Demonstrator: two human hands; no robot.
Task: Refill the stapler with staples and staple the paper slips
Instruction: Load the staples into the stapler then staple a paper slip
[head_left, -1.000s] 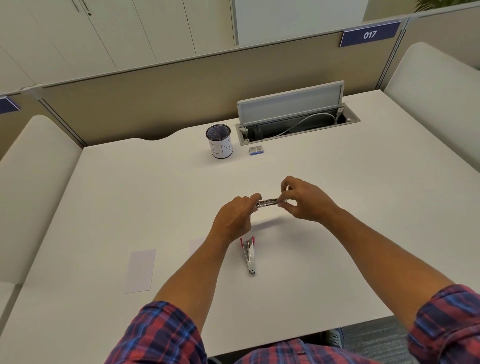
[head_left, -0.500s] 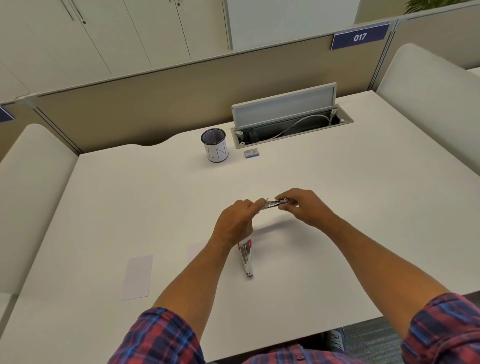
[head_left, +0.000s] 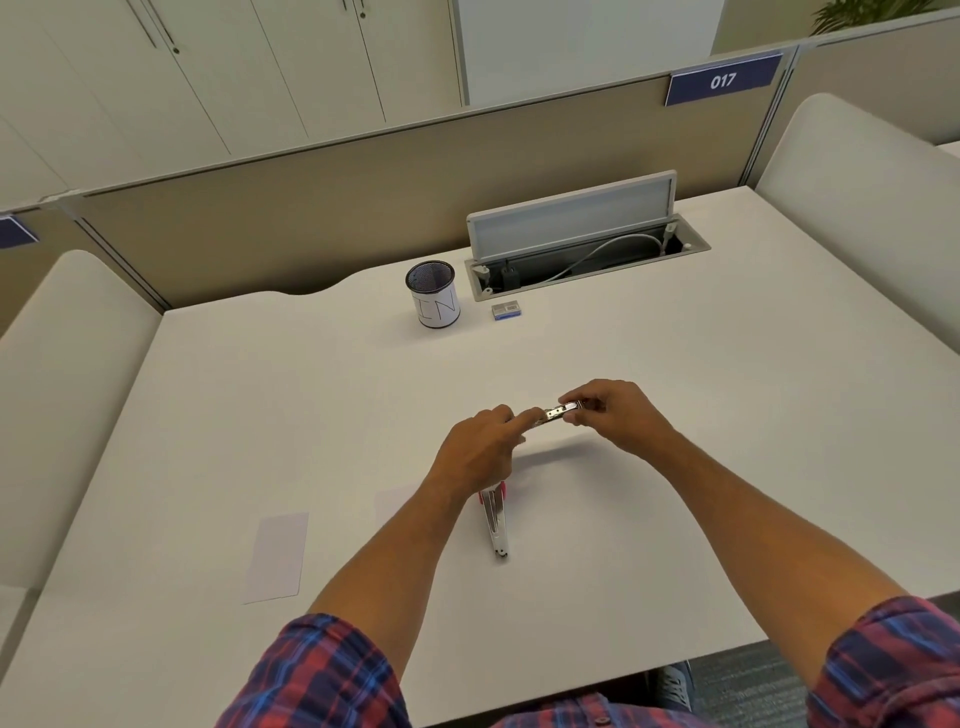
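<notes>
My left hand (head_left: 480, 449) and my right hand (head_left: 615, 415) pinch the two ends of a short shiny metal bar (head_left: 557, 414) just above the white desk (head_left: 727, 467). I cannot tell whether the bar is a staple strip or a stapler part. A red and silver stapler (head_left: 496, 525) lies on the desk below my left wrist, its tip pointing toward me. One white paper slip (head_left: 277, 557) lies to the left. A second slip (head_left: 392, 501) is partly hidden by my left forearm. A small blue staple box (head_left: 506, 310) sits farther back.
A mesh pen cup (head_left: 432, 294) stands behind the work spot, beside an open cable hatch (head_left: 587, 254) with its lid up. A beige partition (head_left: 311, 218) closes the far side and padded panels flank the desk.
Both hands keep hold of the metal bar at about the same spot. My right fingers have shifted slightly along it, and the view has tilted a little.
</notes>
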